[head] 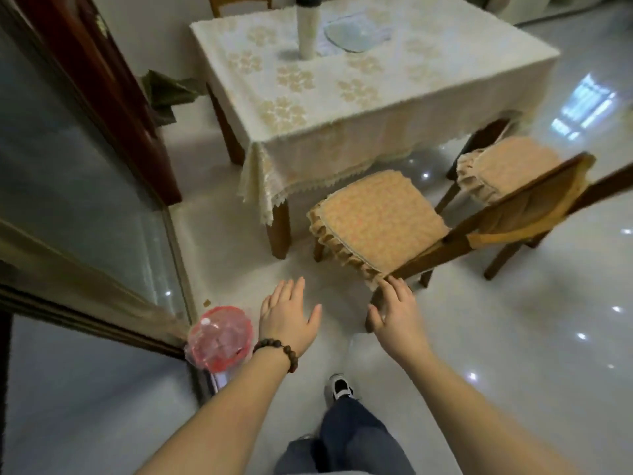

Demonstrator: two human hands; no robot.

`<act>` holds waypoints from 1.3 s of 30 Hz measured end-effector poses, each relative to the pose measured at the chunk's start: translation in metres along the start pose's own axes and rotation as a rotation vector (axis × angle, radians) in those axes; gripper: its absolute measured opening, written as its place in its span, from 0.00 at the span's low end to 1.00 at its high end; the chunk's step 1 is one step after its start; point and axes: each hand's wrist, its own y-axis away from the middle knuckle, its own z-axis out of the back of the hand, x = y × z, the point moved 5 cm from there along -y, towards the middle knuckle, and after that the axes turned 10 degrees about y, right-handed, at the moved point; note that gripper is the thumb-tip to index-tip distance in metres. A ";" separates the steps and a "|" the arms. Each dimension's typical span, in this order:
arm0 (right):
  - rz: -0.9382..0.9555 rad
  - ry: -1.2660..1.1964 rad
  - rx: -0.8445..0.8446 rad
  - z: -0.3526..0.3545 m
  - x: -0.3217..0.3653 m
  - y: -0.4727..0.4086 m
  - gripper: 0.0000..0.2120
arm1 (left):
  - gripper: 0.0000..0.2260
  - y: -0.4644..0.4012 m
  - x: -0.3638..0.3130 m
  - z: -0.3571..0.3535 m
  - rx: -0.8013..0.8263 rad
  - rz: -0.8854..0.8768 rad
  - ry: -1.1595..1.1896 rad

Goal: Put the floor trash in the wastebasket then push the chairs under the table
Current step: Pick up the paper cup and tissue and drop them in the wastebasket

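A wooden chair (380, 217) with an orange frilled cushion stands pulled out from the table (342, 84), which has a cream lace cloth. A second cushioned chair (503, 166) stands to its right, partly behind the first chair's backrest. My right hand (397, 317) is open with its fingers at the near corner of the first chair's seat. My left hand (287, 313), wearing a bead bracelet, hovers open over the floor and holds nothing. A wastebasket (219, 337) lined with a red bag stands on the floor to the left of my left hand. A small brown scrap (206, 302) lies just behind it.
A glass sliding door with a dark frame (102, 269) runs along the left. A white bottle (306, 29) and a glass plate (356, 32) are on the table. Something green and crumpled (168, 90) lies by the table's far left leg. My shoe (339, 387) is on glossy tile.
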 end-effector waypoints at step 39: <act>-1.024 -0.230 -0.395 0.197 -0.757 0.133 0.22 | 0.30 -0.015 -0.728 -0.465 0.478 -0.811 -0.266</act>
